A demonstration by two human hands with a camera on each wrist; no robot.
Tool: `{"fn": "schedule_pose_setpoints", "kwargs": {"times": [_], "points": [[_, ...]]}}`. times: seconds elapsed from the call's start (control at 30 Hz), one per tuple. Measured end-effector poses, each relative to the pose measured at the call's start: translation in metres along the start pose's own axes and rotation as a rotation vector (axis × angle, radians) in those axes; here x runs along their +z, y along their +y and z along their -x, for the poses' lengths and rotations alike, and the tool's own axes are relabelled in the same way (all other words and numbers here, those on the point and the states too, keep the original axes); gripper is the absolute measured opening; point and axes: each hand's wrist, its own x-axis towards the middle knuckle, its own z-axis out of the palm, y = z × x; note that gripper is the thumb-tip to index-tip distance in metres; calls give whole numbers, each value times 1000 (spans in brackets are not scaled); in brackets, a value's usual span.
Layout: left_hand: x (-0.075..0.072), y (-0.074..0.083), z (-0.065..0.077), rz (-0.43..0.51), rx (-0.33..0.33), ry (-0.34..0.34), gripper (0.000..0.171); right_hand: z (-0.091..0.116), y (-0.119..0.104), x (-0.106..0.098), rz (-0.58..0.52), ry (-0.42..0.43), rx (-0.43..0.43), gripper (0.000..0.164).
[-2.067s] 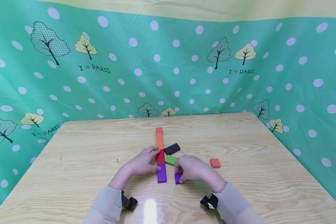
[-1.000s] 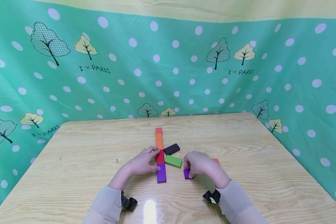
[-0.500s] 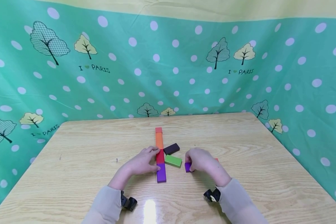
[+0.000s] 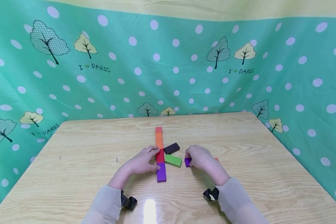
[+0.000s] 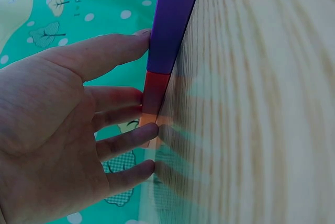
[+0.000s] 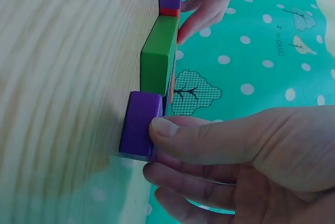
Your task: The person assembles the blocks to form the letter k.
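My left hand (image 4: 142,161) rests its fingertips on a straight row of blocks, the thumb at a purple block (image 4: 161,175) and the forefinger by a red block (image 4: 160,156). Beyond these, the row continues with an orange block (image 4: 159,139) and a small coral block (image 4: 158,129). Between thumb and fingers, my right hand (image 4: 200,158) pinches a short purple block (image 6: 140,122) low over the table. A green block (image 4: 173,160) lies slanted between the row and that purple block. In the left wrist view the fingers of the left hand (image 5: 68,114) are spread and nearly straight.
A black block (image 4: 172,148) lies at an angle beside the row, behind the green one. Partly hidden by the right hand is another coral block (image 4: 217,159). The wooden table (image 4: 100,137) ends at a polka-dot cloth (image 4: 114,87) at the back and sides.
My right hand has carried the short purple block rightward, then farther from me, uncovering the green block's end and covering most of the right-hand coral block. The left hand stays in place.
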Motion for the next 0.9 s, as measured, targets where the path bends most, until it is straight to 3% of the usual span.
{"fn": "schedule_pose_setpoints", "kwargs": {"times": [0.63,0.9], "points": [[2,-2,-1,-1,-6,-3,74,-10,1,0,15,90,-99,16],[2,-2,-1,-1,-4,1,74,-20,4,-1,-31,89,-89,18]]}}
